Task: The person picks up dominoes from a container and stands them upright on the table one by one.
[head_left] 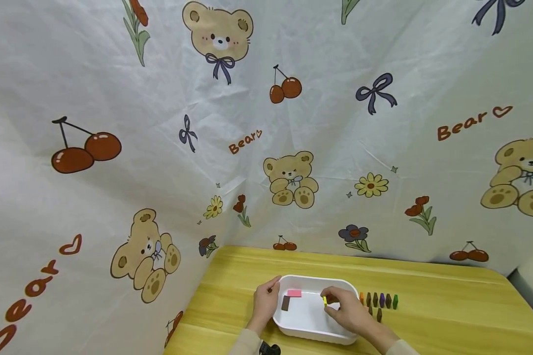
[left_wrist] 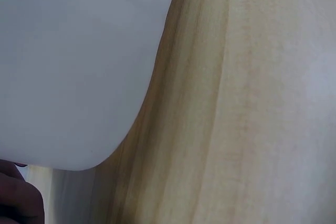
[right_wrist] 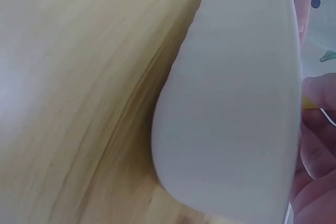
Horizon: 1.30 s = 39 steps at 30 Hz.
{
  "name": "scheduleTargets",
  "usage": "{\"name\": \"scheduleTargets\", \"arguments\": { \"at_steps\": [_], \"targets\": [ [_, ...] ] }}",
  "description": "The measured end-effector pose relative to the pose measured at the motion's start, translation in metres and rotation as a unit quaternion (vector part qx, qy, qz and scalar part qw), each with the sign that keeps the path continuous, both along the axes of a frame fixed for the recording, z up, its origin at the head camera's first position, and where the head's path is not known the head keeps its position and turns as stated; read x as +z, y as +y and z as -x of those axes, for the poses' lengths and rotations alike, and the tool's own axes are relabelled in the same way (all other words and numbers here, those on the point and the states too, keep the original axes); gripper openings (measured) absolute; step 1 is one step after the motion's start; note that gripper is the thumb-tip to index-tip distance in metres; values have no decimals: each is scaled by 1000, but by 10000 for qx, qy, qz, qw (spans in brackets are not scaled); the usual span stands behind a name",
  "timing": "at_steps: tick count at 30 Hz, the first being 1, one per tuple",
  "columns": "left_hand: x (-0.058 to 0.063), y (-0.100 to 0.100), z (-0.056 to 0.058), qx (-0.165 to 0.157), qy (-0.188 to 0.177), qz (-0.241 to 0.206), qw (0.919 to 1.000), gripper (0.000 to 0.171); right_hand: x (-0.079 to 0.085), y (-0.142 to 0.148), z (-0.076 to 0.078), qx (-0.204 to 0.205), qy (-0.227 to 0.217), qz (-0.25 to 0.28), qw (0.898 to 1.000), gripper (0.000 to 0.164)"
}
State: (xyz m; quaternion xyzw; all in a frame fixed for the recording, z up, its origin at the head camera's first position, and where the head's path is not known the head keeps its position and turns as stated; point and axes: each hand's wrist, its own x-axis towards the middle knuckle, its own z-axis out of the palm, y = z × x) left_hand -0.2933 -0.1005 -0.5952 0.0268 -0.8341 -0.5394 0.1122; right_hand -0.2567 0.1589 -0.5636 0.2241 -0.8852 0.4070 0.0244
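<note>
A white plastic tray (head_left: 302, 318) lies on the table, with a pink block (head_left: 294, 293) and a dark brown block (head_left: 285, 302) flat on its floor at the left. Over the tray's right half, my right hand (head_left: 348, 310) pinches a small yellow block (head_left: 324, 301) between thumb and fingertips. The yellow also shows past the tray rim in the right wrist view. My left hand (head_left: 263, 301) is at the tray's left rim with curled fingers, a small dark brown block (head_left: 270, 290) peeking out between them, mostly hidden.
Right of the tray, several small blocks stand upright in rows, among them a purple block (head_left: 382, 300) and a green block (head_left: 395, 301). A light wooden table (head_left: 452, 305) carries everything. A white bear-print cloth (head_left: 328, 123) hangs behind and to the left.
</note>
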Motion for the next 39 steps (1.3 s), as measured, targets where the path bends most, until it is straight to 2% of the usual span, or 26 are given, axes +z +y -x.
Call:
{"name": "scheduleTargets", "arguments": {
  "at_steps": [2, 4, 12, 15, 23, 29, 35, 39],
  "targets": [
    [12, 1, -8, -7, 4, -15, 10000, 26, 0, 1, -2, -16, -81, -2, 10000, 25],
    [18, 2, -13, 7, 40, -13, 10000, 26, -1, 3, -4, -35, -125, 7, 9999, 25],
    [-9, 0, 4, 104, 41, 128, 9999, 25, -4, 11, -9, -221, -459, 88, 9987, 27],
    [-13, 0, 8, 88, 76, 133, 9998, 25, -3, 15, -12, -233, -474, 167, 9985, 28],
    [-14, 0, 9, 31, 22, 48, 10000, 25, 3, 24, -20, -5, -464, 341, 9983, 27],
    [-15, 1, 10, 99, -35, 60, 9999, 25, 5, 31, -25, -180, -306, 266, 9990, 27],
    [-5, 2, 6, 70, 28, 32, 10000, 25, 7, 36, -29, -335, -804, 337, 9956, 29],
    [-6, 2, 6, 111, -44, 106, 9999, 25, 8, 39, -30, -374, -1052, 397, 9930, 29]
  ]
}}
